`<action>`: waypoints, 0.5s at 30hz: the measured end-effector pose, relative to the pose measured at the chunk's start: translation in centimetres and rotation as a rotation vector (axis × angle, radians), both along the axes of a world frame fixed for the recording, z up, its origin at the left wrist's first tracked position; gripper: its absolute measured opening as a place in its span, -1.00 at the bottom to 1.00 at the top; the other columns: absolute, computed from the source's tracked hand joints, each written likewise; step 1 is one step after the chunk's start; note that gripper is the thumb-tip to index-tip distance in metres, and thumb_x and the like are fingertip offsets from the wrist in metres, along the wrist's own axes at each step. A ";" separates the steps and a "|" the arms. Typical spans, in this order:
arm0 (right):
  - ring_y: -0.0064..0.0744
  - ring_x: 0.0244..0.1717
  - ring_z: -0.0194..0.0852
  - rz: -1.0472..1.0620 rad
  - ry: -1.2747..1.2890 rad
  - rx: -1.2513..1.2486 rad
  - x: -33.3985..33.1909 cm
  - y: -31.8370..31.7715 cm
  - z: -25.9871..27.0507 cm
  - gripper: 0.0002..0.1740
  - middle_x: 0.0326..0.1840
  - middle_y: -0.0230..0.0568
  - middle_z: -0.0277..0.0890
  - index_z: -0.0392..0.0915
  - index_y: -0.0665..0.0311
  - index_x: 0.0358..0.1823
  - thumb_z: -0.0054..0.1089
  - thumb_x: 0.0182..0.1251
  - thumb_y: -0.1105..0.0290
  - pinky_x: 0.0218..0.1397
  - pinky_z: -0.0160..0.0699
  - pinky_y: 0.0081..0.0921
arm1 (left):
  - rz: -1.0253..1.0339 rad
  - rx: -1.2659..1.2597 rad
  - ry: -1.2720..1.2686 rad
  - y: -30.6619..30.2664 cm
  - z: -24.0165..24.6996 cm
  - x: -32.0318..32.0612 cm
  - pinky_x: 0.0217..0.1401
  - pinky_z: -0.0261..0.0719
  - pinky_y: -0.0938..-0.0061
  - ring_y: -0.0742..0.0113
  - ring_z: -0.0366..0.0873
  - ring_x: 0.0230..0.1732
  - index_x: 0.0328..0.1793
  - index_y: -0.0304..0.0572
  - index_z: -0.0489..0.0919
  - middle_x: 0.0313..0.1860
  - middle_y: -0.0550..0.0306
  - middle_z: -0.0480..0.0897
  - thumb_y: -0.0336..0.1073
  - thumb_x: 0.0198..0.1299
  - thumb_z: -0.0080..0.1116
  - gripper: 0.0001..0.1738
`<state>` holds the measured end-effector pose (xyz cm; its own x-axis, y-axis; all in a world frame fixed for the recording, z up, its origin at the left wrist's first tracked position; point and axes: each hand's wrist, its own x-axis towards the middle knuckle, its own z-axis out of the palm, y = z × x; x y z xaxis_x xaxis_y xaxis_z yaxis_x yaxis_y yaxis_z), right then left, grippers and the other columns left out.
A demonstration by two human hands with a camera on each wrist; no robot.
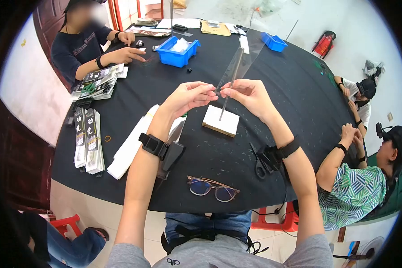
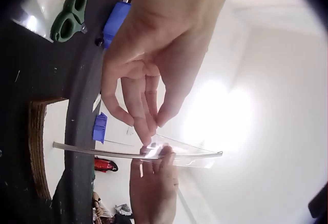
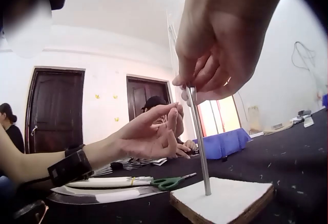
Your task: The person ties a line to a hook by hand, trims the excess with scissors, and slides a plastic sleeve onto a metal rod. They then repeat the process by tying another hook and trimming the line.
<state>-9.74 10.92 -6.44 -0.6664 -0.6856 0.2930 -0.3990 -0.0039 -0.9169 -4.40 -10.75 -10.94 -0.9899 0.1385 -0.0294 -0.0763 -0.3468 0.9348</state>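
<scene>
A thin metal rod (image 1: 228, 96) stands up from a white-topped block (image 1: 220, 121). Clear plastic film (image 1: 248, 56) hangs along the rod and reaches out past its top. My right hand (image 1: 251, 96) pinches the film at the rod, thumb and fingertips right against the metal. On the other side, my left hand (image 1: 190, 99) has its thumb and fingertips together at the film's near corner. The left wrist view shows these fingertips close to the rod, with the right hand (image 2: 154, 188) beyond. In the right wrist view, the left hand (image 3: 148, 131) is beside the rod.
Eyeglasses (image 1: 213, 188) lie near the front edge, with black-handled scissors (image 1: 259, 166) to their right. Green-handled scissors (image 3: 171, 183) rest by white sheets (image 1: 131, 145) on the left. Blue bins (image 1: 177, 53) and printed packets (image 1: 88, 138) stand further off. Other people sit around the table.
</scene>
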 end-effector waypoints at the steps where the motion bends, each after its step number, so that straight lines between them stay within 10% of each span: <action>1: -0.56 -0.17 0.64 -0.004 0.008 0.006 0.0 0.0 0.0 -0.81 -0.26 -0.24 0.69 0.67 0.42 -0.15 0.29 0.29 0.44 -0.01 0.60 -0.59 | -0.006 -0.003 0.001 0.1 0.0 -0.1 -0.07 0.64 0.58 0.34 0.70 -0.12 0.00 -0.23 0.62 -0.24 0.12 0.70 -0.23 0.30 0.21 -0.74; 15: -0.62 -0.22 0.61 -0.002 0.011 0.011 0.0 0.0 -0.9 -0.81 -0.32 -0.27 0.68 0.67 0.41 -0.17 0.28 0.29 0.42 -0.04 0.58 -0.60 | 0.188 -0.308 0.219 1.3 0.9 0.6 0.02 0.57 0.55 0.39 0.64 -0.12 0.13 -0.42 0.54 -0.07 -0.01 0.65 -0.35 0.12 0.39 -0.52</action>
<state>-9.79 10.92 -7.33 -0.6643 -0.6876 0.2932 -0.4094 0.0064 -0.9123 -3.76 -9.41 -10.00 -0.9847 -0.0272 0.1722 0.1732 -0.0380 0.9842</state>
